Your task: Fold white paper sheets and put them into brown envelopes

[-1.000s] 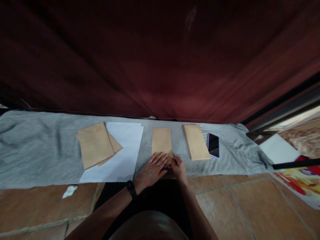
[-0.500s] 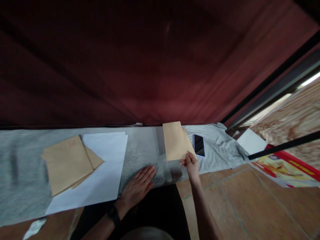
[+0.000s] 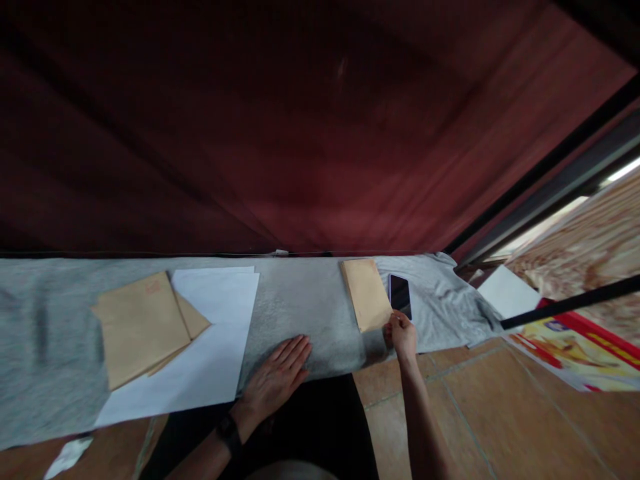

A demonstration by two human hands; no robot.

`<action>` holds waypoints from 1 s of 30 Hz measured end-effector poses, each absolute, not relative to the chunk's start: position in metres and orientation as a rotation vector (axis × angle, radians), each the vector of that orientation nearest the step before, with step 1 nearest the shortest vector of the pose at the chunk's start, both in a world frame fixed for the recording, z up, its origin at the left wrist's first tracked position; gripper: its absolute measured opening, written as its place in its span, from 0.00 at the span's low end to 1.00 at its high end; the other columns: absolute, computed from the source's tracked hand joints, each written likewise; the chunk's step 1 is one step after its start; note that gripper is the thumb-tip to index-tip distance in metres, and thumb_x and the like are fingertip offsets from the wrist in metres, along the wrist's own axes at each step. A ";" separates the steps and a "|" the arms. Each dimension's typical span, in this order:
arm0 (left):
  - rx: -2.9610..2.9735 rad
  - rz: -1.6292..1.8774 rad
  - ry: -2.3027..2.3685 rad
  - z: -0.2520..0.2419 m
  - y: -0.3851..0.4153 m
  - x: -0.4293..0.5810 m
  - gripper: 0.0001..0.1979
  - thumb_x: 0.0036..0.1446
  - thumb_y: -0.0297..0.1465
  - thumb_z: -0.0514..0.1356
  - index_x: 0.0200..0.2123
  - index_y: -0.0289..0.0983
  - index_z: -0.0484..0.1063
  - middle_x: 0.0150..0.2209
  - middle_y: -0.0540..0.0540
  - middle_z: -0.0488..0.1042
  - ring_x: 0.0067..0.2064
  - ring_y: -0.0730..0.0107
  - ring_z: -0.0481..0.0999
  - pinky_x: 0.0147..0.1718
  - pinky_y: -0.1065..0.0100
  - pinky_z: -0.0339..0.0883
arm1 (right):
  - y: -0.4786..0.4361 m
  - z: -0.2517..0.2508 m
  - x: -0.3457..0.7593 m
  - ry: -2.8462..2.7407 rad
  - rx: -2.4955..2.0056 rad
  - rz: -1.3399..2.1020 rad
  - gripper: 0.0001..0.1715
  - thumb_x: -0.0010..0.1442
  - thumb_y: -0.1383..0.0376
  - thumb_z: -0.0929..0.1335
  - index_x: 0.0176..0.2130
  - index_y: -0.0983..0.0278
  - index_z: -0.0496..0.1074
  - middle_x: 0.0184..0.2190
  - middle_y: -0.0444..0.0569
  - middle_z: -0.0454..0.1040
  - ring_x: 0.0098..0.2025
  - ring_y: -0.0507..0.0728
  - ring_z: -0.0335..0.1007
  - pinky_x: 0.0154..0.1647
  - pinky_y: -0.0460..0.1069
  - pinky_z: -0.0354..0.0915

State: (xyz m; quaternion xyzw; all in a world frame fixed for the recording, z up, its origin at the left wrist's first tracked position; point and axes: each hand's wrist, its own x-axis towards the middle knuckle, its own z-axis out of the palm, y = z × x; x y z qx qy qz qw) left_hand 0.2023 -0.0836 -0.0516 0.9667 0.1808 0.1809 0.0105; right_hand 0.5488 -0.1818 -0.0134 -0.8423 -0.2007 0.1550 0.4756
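Observation:
My right hand [image 3: 402, 335] pinches the lower right corner of a tan paper envelope [image 3: 367, 293], which lies over or just above another tan piece whose edge shows at its left. Right beside it is a dark-screened smartphone [image 3: 400, 295], close to my fingertips. My left hand [image 3: 280, 369] rests flat, palm down, on the grey cloth [image 3: 300, 293], fingers stretched out and holding nothing. Further left, a loose stack of tan envelopes [image 3: 143, 330] partly covers white paper sheets [image 3: 215, 347]; the top envelope has a faint red mark.
A dark red fabric panel [image 3: 320, 167] rises behind the cloth-covered surface. At the right are a dark bar [image 3: 575, 303], a white card [image 3: 507, 291] and a red and yellow printed package [image 3: 580, 350]. A crumpled white scrap [image 3: 69, 457] lies on the tiled floor [image 3: 480, 413].
My right hand has moved the envelope rightward and toward me, bringing it nearly in line with the piece beneath. My left hand stays flat on the cloth.

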 end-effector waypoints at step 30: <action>2.954 0.466 1.380 -0.042 -0.095 0.062 0.32 0.67 0.37 0.52 0.72 0.39 0.50 0.70 0.39 0.57 0.70 0.55 0.58 0.67 0.50 0.54 | -0.145 -0.047 0.400 -1.021 -1.769 0.723 0.30 0.60 0.45 0.65 0.50 0.63 0.77 0.43 0.57 0.81 0.38 0.63 0.78 0.41 0.57 0.74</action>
